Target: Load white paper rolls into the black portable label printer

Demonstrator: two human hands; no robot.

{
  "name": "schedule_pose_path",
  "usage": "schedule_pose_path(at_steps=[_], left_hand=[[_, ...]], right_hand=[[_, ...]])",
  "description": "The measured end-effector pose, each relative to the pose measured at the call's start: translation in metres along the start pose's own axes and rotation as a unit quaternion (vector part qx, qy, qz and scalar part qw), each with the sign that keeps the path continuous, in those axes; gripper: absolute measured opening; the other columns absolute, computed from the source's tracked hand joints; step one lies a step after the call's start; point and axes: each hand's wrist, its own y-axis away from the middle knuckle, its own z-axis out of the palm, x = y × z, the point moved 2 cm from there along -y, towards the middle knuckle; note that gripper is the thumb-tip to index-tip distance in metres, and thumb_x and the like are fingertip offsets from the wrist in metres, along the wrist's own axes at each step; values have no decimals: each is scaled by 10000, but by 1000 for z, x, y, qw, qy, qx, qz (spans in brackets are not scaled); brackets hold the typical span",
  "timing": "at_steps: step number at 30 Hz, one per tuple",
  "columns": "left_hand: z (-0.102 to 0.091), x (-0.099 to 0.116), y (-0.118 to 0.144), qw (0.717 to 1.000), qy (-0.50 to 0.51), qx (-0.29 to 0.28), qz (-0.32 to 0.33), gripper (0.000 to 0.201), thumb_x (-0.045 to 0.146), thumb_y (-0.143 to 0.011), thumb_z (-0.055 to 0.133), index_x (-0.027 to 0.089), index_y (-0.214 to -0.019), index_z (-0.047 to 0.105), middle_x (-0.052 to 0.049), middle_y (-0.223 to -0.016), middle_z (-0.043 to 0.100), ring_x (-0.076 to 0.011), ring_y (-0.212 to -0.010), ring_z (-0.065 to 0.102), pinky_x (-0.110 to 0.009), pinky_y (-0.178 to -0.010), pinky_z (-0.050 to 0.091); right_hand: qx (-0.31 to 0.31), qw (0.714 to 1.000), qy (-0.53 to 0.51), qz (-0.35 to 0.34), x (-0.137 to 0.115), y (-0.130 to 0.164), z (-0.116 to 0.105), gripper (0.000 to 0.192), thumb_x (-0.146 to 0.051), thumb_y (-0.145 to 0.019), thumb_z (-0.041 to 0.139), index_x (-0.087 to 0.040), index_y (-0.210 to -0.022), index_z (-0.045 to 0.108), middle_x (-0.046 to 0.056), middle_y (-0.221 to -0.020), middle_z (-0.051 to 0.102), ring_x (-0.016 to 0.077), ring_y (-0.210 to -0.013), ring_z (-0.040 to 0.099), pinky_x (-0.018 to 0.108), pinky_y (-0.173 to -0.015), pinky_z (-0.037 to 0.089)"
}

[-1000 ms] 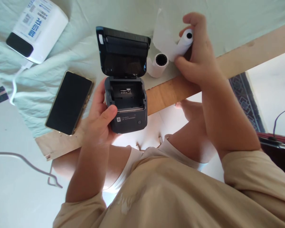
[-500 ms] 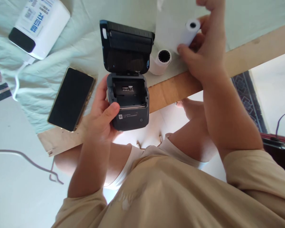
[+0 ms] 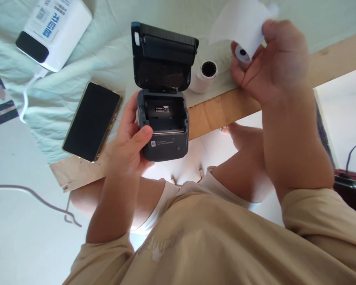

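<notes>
Head view: a small black printer (image 3: 165,130) with its lid up sits at the board's (image 3: 219,113) edge, gripped by the left hand (image 3: 130,138). Right hand (image 3: 273,67) pinches a paper roll (image 3: 243,49), its strip unrolled. Another roll (image 3: 204,73) lies beside the lid; a phone (image 3: 91,120) lies to the left.

The left hand (image 3: 127,142) grips the open printer (image 3: 163,118) by its side. The right hand (image 3: 269,63) pinches a paper roll (image 3: 243,51), its strip trailing above the grip. A second roll (image 3: 204,73) lies between them.
</notes>
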Motion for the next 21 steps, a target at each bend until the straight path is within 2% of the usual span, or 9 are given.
schedule_pose_path(at_steps=[2, 5, 8, 11, 13, 16, 18, 21], left_hand=[[1, 1, 0, 1000, 2, 1, 1, 689, 481, -820, 941, 288, -1422, 666, -86, -1326, 791, -336, -1195, 816, -565, -1003, 722], [1, 1, 0, 1000, 3, 0, -9, 695, 464, -822, 940, 284, -1429, 655, -91, -1330, 797, -324, -1153, 821, -564, -1002, 717], [1, 0, 0, 1000, 4, -2, -18, 721, 472, -829, 933, 304, -1461, 630, -94, -1381, 783, -341, -1227, 805, -599, -1069, 689], [0, -1, 1, 1000, -2, -4, -24, 743, 498, -838, 923, 324, -1484, 600, -104, -1446, 760, -373, -1385, 747, -640, -1169, 636], [-1, -1, 1, 1000, -6, -7, -23, 755, 516, -840, 919, 327, -1491, 586, -109, -1458, 757, -382, -1422, 731, -652, -1184, 628], [1, -1, 1, 1000, -8, -9, -28, 773, 515, -843, 916, 331, -1509, 570, -113, -1468, 756, -403, -1436, 726, -664, -1163, 643], [2, 0, 1, 1000, -6, -4, -28, 780, 498, -840, 922, 329, -1516, 570, -113, -1480, 755, -407, -1426, 734, -645, -1131, 667], [4, 3, 1, 1000, 7, 3, -14, 720, 458, -830, 936, 308, -1462, 624, -96, -1402, 799, -336, -1240, 818, -505, -955, 746]], right_hand=[[7, 999, 0, 33, 3, -4, -2, 236, -227, -835, 512, -227, -1062, 578, 60, -1095, 692, 137, -1013, 673, 241, -760, 601], [-14, 1000, -5, 23, 6, -10, -3, 232, -249, -781, 534, -218, -1004, 590, 65, -1029, 666, 130, -957, 611, 223, -677, 536], [-28, 1000, -3, 6, 9, -11, -5, 359, -265, -728, 650, -239, -1084, 615, 43, -1058, 670, 138, -1004, 592, 228, -682, 522], [-44, 999, 16, 2, 10, -6, -4, 500, -315, -716, 753, -298, -1191, 597, 16, -1221, 714, 181, -1199, 632, 269, -776, 583], [-50, 998, 24, 1, 10, -3, -3, 494, -385, -771, 764, -332, -1226, 577, -5, -1258, 725, 193, -1254, 641, 305, -832, 621], [-40, 999, 15, 4, 11, -7, -5, 429, -454, -857, 744, -333, -1232, 573, -15, -1207, 721, 171, -1182, 651, 315, -853, 630], [-23, 999, 13, 18, 13, -17, -8, 414, -505, -879, 732, -313, -1207, 568, -6, -1161, 711, 157, -1116, 649, 286, -784, 586], [15, 998, 33, 57, 15, -32, -15, 438, -576, -866, 687, -284, -1161, 546, 17, -1078, 684, 140, -996, 634, 257, -634, 427]])
